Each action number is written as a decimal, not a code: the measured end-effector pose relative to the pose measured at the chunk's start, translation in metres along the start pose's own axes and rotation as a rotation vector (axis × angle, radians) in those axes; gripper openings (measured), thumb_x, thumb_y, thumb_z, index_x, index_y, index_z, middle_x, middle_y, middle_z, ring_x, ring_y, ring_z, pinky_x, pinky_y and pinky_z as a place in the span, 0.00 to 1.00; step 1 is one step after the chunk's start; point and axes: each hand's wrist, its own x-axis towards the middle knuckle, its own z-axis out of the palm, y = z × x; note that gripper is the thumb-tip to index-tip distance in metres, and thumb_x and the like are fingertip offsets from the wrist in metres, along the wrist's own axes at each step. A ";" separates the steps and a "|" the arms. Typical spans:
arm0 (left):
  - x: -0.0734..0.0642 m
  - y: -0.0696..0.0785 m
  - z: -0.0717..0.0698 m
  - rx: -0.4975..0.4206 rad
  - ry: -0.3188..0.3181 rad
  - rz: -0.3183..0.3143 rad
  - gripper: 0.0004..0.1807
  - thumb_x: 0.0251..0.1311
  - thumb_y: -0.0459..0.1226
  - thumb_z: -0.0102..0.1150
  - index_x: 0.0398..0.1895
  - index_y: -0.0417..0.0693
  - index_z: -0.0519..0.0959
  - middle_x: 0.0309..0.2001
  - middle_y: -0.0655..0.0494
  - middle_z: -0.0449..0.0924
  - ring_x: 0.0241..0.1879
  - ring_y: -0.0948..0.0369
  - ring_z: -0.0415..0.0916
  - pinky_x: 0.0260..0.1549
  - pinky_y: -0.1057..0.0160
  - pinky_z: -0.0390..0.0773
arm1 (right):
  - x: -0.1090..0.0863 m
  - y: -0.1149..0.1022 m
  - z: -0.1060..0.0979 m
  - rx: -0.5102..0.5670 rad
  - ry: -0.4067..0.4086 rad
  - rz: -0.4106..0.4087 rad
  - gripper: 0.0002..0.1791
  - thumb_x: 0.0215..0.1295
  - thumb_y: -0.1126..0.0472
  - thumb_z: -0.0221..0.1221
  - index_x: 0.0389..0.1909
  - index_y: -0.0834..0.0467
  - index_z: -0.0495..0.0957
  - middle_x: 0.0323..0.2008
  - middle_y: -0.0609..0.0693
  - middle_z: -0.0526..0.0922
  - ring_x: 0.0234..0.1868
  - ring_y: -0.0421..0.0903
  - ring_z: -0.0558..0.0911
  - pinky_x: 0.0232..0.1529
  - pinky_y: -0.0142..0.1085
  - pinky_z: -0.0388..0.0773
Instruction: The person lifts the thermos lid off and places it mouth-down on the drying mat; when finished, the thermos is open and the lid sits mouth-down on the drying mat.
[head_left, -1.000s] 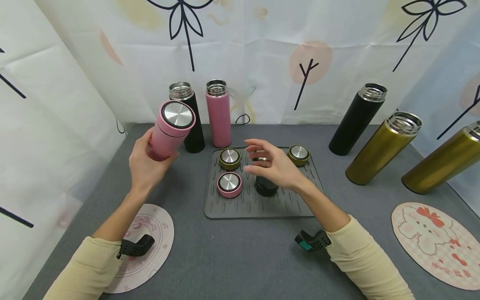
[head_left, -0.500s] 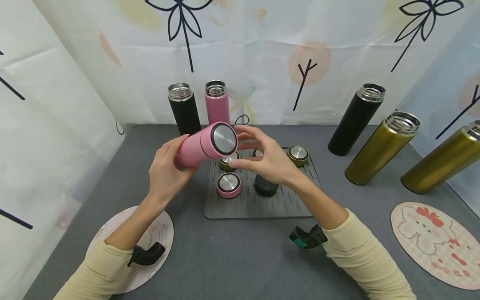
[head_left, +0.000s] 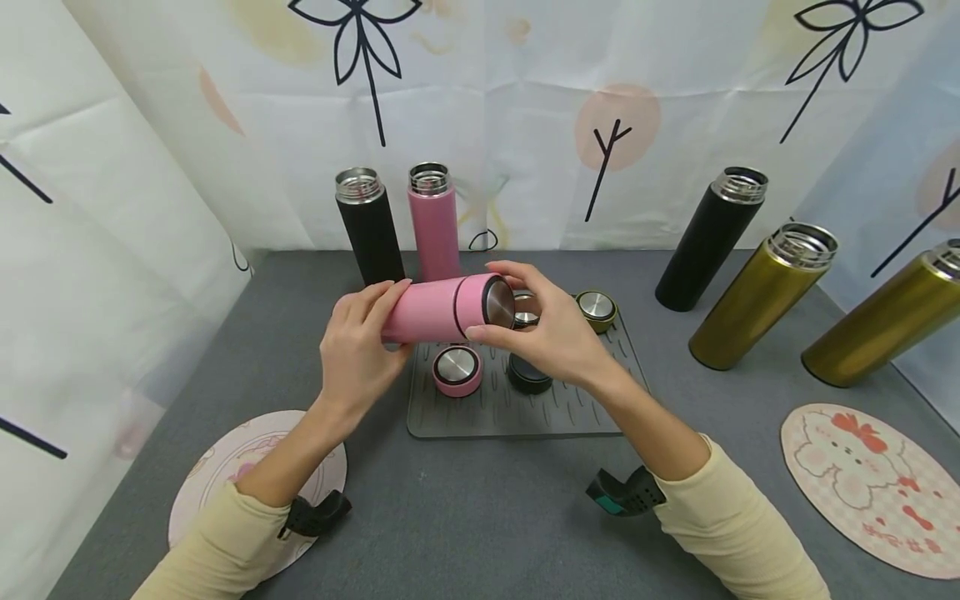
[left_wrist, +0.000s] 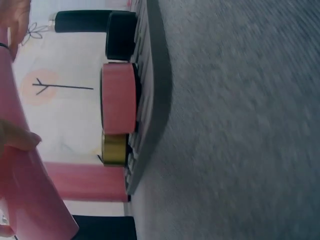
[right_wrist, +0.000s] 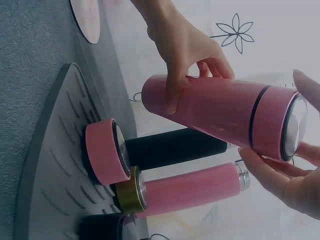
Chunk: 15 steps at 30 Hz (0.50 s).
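A pink thermos (head_left: 423, 312) lies nearly level in the air above the grey ridged mat (head_left: 480, 425), its capped end to the right. My left hand (head_left: 362, 346) grips its body near the base. Around the pink lid (right_wrist: 272, 122), with its steel top, curve the thumb and fingers of my right hand (head_left: 558, 329); thumb and fingertips meet the rim. Beneath, on the mat, sit a loose pink lid (head_left: 457, 372) and a black lid (head_left: 529, 375). An olive lid (right_wrist: 131, 192) shows in the right wrist view, but the thermos hides it from the head view.
Behind stand an uncapped black thermos (head_left: 371, 237) and an uncapped pink one (head_left: 434, 229). To the right are another black thermos (head_left: 708, 242) and two olive ones, all uncapped. Another olive lid (head_left: 597, 310) sits at the mat's back right. Round placemats (head_left: 870, 492) lie at both sides.
My left hand has brought the pink thermos rightward and tipped it from upright to nearly level. My right hand, earlier apart from it over the mat, now has its fingers around the lid.
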 end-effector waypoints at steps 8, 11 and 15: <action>-0.001 0.009 -0.001 0.063 -0.064 0.032 0.37 0.33 0.28 0.75 0.56 0.47 0.78 0.51 0.45 0.76 0.49 0.43 0.71 0.51 0.43 0.69 | -0.009 0.013 -0.006 0.048 -0.020 0.077 0.35 0.54 0.51 0.70 0.63 0.49 0.68 0.57 0.49 0.70 0.50 0.46 0.79 0.45 0.42 0.77; -0.001 0.012 -0.003 0.074 -0.089 0.042 0.37 0.32 0.28 0.75 0.56 0.47 0.78 0.51 0.45 0.76 0.49 0.44 0.71 0.53 0.43 0.67 | -0.012 0.018 -0.007 0.111 -0.037 0.067 0.35 0.54 0.57 0.70 0.62 0.53 0.68 0.55 0.52 0.70 0.49 0.47 0.79 0.46 0.40 0.78; 0.000 0.014 -0.004 0.074 -0.117 0.046 0.37 0.34 0.28 0.74 0.56 0.48 0.78 0.52 0.45 0.76 0.50 0.46 0.71 0.54 0.43 0.66 | -0.014 0.024 -0.009 0.132 -0.070 -0.002 0.34 0.53 0.63 0.70 0.62 0.55 0.67 0.54 0.54 0.70 0.50 0.50 0.78 0.47 0.40 0.78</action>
